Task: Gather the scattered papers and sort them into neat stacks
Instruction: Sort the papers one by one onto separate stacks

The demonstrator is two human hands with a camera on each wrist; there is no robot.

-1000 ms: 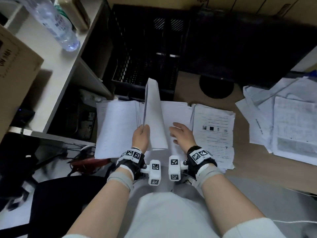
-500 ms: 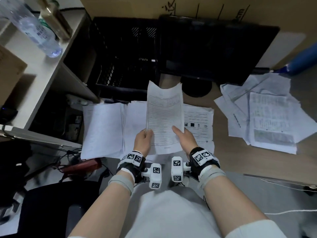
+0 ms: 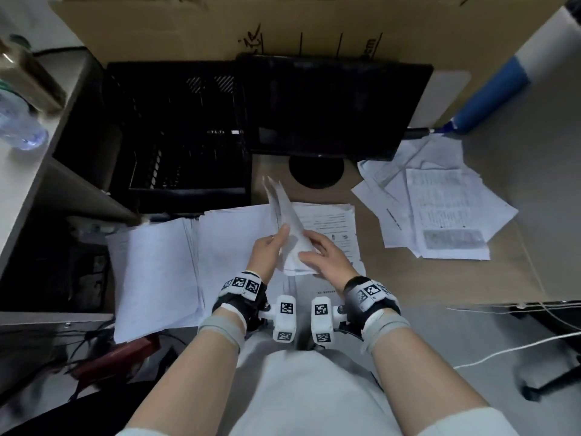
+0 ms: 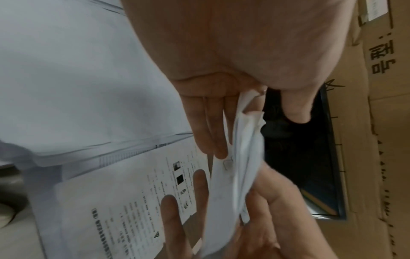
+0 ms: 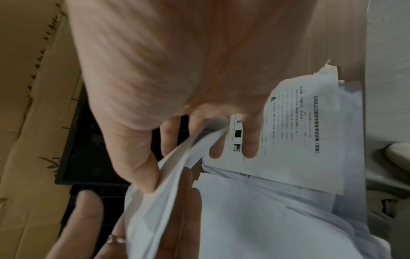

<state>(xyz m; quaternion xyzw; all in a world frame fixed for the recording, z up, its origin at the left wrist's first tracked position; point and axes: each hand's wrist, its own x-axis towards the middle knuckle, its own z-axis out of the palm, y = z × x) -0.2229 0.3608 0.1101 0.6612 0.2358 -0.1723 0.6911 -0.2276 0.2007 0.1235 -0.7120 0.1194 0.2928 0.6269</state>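
I hold a thin sheaf of white papers (image 3: 287, 221) up, edge-on, over the desk's front, above the stacks. My left hand (image 3: 279, 239) pinches its left side, fingers (image 4: 208, 126) straight along one face and the thumb on the other. My right hand (image 3: 309, 251) grips the lower right side, its thumb (image 5: 137, 157) on top of the papers (image 5: 168, 196). Three stacks lie below: a blank left stack (image 3: 154, 272), a middle stack (image 3: 232, 240) and a printed stack (image 3: 333, 220). A loose scattered pile (image 3: 440, 212) lies to the right.
A black monitor (image 3: 330, 105) on a round foot stands behind the stacks, with a black crate (image 3: 182, 136) to its left. A shelf with a water bottle (image 3: 19, 127) is far left. Cardboard (image 3: 188, 26) backs the desk. A blue-and-white tube (image 3: 490, 92) leans at right.
The sheaf faced me flat half a second ago; it is now turned edge-on and curled. Both hands have shifted slightly right and closed in on it.
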